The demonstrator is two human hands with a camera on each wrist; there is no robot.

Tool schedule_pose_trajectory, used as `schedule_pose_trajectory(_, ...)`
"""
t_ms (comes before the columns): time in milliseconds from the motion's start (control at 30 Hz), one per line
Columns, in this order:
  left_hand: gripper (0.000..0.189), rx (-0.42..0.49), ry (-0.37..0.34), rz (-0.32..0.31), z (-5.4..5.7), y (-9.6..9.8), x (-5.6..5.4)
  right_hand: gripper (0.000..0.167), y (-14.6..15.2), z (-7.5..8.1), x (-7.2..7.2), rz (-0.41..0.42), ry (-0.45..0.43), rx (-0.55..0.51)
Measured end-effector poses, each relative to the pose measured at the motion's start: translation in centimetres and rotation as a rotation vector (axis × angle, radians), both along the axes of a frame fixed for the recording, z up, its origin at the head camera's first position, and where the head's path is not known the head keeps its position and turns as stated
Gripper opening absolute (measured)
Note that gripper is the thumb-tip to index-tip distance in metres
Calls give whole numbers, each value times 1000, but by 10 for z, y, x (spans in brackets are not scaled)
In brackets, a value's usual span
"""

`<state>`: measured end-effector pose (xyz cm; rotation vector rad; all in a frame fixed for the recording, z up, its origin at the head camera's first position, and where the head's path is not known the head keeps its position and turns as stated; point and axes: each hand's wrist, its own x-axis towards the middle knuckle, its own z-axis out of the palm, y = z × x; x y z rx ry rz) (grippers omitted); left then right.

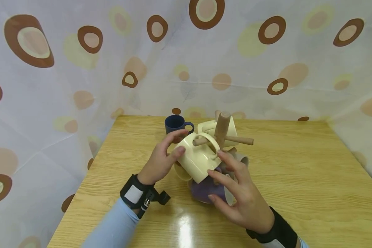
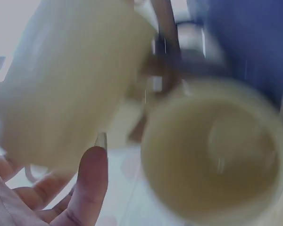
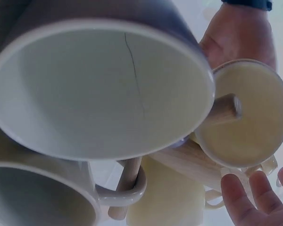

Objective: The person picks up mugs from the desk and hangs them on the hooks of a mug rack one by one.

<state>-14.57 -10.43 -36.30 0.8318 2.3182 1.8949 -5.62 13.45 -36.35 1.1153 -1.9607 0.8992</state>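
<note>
A cream mug (image 1: 196, 162) is tilted on a wooden mug tree (image 1: 222, 127), its handle looped around a left-hand peg. My left hand (image 1: 159, 160) holds this mug by its side, thumb on the near wall and fingers behind. In the left wrist view the thumb (image 2: 92, 183) lies against the blurred mug. Extended and slightly bent, the fingers of my right hand (image 1: 245, 193) are at the mug's handle and base; light contact is hard to judge. Below hangs a purple mug (image 1: 206, 191) with a white inside, seen from its mouth in the right wrist view.
Another cream mug (image 1: 232, 129) hangs at the back of the tree, a third (image 1: 181, 174) lower left, and a greyish mug (image 1: 243, 159) lower right. A dark blue mug (image 1: 174, 123) stands behind on the wooden table (image 1: 297, 179). A patterned curtain (image 1: 186, 89) encloses the table's back and sides.
</note>
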Motion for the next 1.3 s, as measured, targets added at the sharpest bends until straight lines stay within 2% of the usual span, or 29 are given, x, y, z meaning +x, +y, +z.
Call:
schedule_pose_trajectory(67, 68, -36, 3, 40, 2, -6, -16, 43, 1, 1, 1, 4, -4, -3)
schedule_pose_trajectory(167, 57, -121, 19, 133, 4, -14, -49, 43, 4, 3, 3, -9, -6, -9)
schedule_pose_trajectory(233, 47, -223, 60, 202, 2, -16, -73, 42, 5, 3, 6, -24, -10, -12)
schedule_pose_trajectory(300, 41, -379, 142, 235, -4, -17, -96, 42, 7, 3, 9, -37, -11, -18)
schedule_pose_trajectory(367, 48, -598, 234, 218, -11, -13, -118, 42, 10, 3, 12, -50, -10, -23)
schedule_pose_trajectory(433, 64, -818, 281, 161, -20, -7, -136, 42, 13, 3, 14, -56, -7, -28)
schedule_pose_trajectory(533, 88, -1078, 262, 67, -34, 4, -155, 42, 17, 4, 16, -58, -3, -31)
schedule_pose_trajectory(600, 92, -1153, 237, 47, -44, 10, -164, 42, 19, 3, 17, -59, 2, -32)
schedule_pose_trajectory(733, 79, -1166, 264, 114, -61, 18, -177, 42, 24, 3, 18, -69, 5, -26)
schedule_pose_trajectory(800, 72, -1119, 256, 187, -68, 17, -179, 42, 27, 3, 19, -80, 5, -25)
schedule_pose_trajectory(867, 69, -1027, 199, 289, -70, 8, -178, 42, 29, 3, 19, -89, 0, -32)
schedule_pose_trajectory(933, 70, -826, 81, 391, -67, -2, -172, 42, 31, 3, 20, -89, -2, -45)
schedule_pose_trajectory(967, 70, -675, 3, 436, -62, -7, -167, 42, 32, 4, 19, -88, -1, -55)
schedule_pose_trajectory(1033, 70, -320, -130, 490, -47, -14, -155, 42, 34, 5, 19, -90, 9, -73)
schedule_pose_trajectory(1133, 67, 157, -219, 491, -15, -20, -131, 41, 35, 9, 16, -82, 35, -119)
schedule_pose_trajectory(1200, 62, 350, -194, 466, 7, -26, -110, 39, 32, 11, 13, -71, 64, -162)
schedule_pose_trajectory(1300, 55, 475, -65, 417, 46, -31, -74, 36, 25, 17, 8, -43, 116, -238)
